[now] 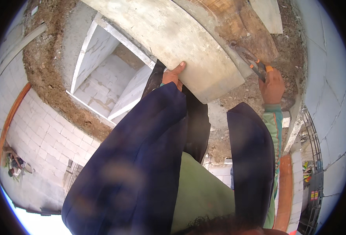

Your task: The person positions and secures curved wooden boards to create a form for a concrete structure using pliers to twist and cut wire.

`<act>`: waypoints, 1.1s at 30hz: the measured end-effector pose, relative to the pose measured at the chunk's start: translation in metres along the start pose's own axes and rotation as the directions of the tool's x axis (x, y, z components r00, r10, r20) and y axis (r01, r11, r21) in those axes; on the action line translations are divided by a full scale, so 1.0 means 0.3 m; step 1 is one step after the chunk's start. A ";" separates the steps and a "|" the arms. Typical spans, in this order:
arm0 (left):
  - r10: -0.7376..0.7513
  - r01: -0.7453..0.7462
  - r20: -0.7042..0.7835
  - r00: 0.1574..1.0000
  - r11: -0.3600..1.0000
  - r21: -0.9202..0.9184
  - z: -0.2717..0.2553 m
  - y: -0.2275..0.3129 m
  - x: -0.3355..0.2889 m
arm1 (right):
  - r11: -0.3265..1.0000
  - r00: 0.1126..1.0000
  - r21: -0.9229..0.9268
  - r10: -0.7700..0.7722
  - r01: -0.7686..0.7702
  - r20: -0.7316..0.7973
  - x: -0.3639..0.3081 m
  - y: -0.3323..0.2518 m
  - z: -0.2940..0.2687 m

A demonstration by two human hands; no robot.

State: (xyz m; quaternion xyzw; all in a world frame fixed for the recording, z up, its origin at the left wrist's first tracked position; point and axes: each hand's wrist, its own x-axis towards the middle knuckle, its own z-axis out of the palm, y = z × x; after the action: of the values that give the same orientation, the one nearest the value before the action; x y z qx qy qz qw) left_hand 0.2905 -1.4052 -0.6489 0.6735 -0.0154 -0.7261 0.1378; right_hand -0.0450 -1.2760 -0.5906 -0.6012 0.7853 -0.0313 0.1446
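Observation:
A pale, flat board [188, 43] with a curved-looking long edge extends from the top of the view down to its near end in front of me. My left hand [173, 76] grips its near left edge, thumb on the upper face and the other fingers mostly out of sight. To the right, my right hand [272, 87] is closed around the orange-and-black handles of a pair of pincers [246, 55]. The pincers' metal head points away to the upper left, just beyond the board's right edge, over a brown, dirt-stained board [245, 27].
Left of the pale board, a deep rectangular opening [112, 78] has white block walls. Dirt [49, 78] lies along a ledge beyond it. A grey panelled wall [329, 58] rises at right, near a metal rebar frame [317, 156]. Far below left, a person [16, 164] is partly visible.

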 end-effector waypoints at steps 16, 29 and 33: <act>0.041 -0.039 -0.034 0.999 0.998 0.056 -0.002 0.013 -0.057 | 0.940 0.969 0.319 0.179 -0.119 -0.168 -0.042 -0.009 -0.010; 0.019 -0.017 -0.065 0.998 0.999 0.038 -0.010 -0.004 -0.018 | 0.948 0.971 0.209 0.229 -0.239 0.069 0.021 -0.078 -0.006; 0.011 -0.008 -0.075 0.997 1.000 0.028 -0.030 -0.006 -0.014 | 0.956 0.979 0.213 0.206 -0.203 0.009 -0.108 -0.007 -0.055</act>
State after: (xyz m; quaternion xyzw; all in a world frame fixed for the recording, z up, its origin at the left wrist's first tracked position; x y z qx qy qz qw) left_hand 0.2992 -1.4012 -0.6460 0.7019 -0.0235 -0.6995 0.1323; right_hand -0.0398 -1.2478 -0.5683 -0.4975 0.8363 -0.1043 0.2053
